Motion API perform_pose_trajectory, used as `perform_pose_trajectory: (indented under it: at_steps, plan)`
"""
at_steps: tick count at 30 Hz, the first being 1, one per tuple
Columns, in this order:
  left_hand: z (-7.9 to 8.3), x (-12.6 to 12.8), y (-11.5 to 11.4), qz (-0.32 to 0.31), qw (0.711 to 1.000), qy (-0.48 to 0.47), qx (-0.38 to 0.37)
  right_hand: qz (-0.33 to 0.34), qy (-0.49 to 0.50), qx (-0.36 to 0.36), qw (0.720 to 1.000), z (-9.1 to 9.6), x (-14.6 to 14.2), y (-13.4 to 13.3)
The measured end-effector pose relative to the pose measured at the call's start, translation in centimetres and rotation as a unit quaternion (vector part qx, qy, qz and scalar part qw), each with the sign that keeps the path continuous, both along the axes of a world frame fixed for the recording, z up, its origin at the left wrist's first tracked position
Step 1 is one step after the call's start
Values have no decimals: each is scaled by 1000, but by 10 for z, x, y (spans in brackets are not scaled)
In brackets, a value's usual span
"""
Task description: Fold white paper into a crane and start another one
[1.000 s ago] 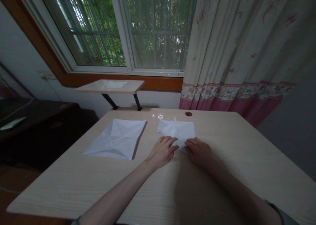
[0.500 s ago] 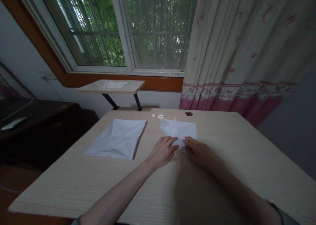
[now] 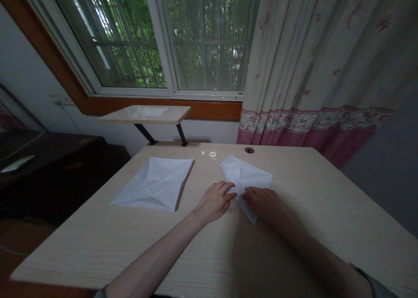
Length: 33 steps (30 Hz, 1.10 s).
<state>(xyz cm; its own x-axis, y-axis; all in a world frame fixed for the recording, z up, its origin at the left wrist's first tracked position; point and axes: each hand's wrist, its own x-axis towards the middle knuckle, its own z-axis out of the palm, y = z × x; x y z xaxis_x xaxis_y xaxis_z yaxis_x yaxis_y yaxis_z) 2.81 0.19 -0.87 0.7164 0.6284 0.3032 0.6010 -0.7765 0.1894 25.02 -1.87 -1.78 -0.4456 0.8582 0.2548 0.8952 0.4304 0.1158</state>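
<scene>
A folded piece of white paper [image 3: 251, 172] lies on the table, its corners pointing away, right and toward me. At its left edge rests my left hand [image 3: 214, 201], the thumb and forefinger apart and the fingertips touching the paper. My right hand [image 3: 265, 203] lies over the paper's near right part, fingers curled and closed on it. Its palm hides some of the paper and the thumb is hard to make out. Left of both hands, a larger creased white sheet [image 3: 156, 182] lies with raised edges, untouched.
The pale wooden table [image 3: 183, 254] has a round cable hole [image 3: 249, 150] near its back edge. A small raised shelf [image 3: 120, 115] on black legs holds crumpled white paper [image 3: 152, 111]. Behind hang curtains [image 3: 294, 71] beside a window. A dark desk [image 3: 65, 158] stands at left.
The folded paper has turned clockwise, so one corner now points toward me. My right hand's fingers have curled in and shifted slightly; my left hand has barely moved.
</scene>
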Motion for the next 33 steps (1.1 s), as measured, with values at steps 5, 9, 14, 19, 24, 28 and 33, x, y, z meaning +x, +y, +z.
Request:
perform_pose_trajectory:
  at_steps: [5, 9, 14, 19, 24, 28, 33]
  plan:
    - [2, -1, -2, -22, 1000, -17, -13, -13, -5, 22, 1000, -1, 0, 0]
    - [3, -1, -3, -43, 998, -27, -33, -11, -13, 47, 999, -7, 1, 1]
    - [2, -2, -2, -55, 997, -43, -38, -5, -16, 75, 997, -7, 1, 1]
    - [2, -1, -2, -54, 997, -44, -36, -5, -10, 77, 997, -7, 2, 4]
    - [2, 0, -3, -49, 998, -41, -18, 11, -8, 61, 998, -8, 3, 7]
    - [3, 0, -3, -20, 999, -40, 7, 16, 8, 50, 999, -8, 3, 8]
    - [2, 0, -2, 19, 998, -50, 30, 0, 24, 39, 999, -7, 3, 9]
